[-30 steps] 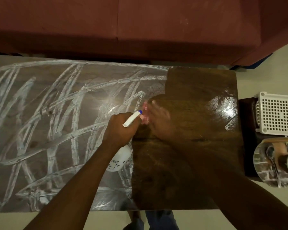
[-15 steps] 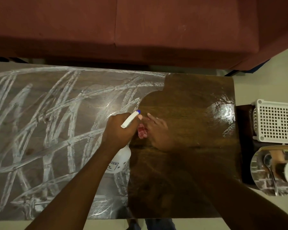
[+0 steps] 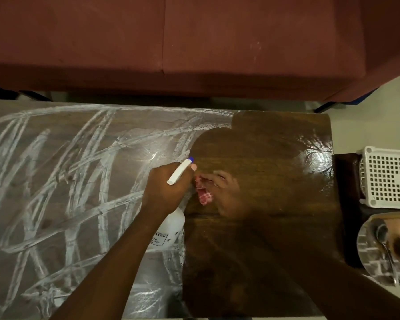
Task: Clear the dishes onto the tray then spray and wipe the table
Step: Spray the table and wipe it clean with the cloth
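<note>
My left hand (image 3: 165, 189) grips the neck of a white spray bottle (image 3: 169, 232) with a blue-tipped nozzle, held over the middle of the dark wooden table (image 3: 263, 227). My right hand (image 3: 224, 192), motion-blurred, presses a red-and-white checked cloth (image 3: 203, 192) onto the tabletop just right of the bottle's nozzle. The left part of the table carries whitish wet wipe streaks (image 3: 67, 192). The right part lies in shadow. A round tray (image 3: 367, 257) holding a spoon and dishes sits off the table's right end.
A white perforated basket (image 3: 390, 179) stands on a dark stool right of the table, above the tray. A dark red sofa (image 3: 171, 42) runs along the table's far side. Pale floor shows at the right and front edges.
My right hand and the cloth slid toward me across the table, from beside the nozzle tip to just below it. My left hand with the bottle stayed put. The camera view shifted slightly.
</note>
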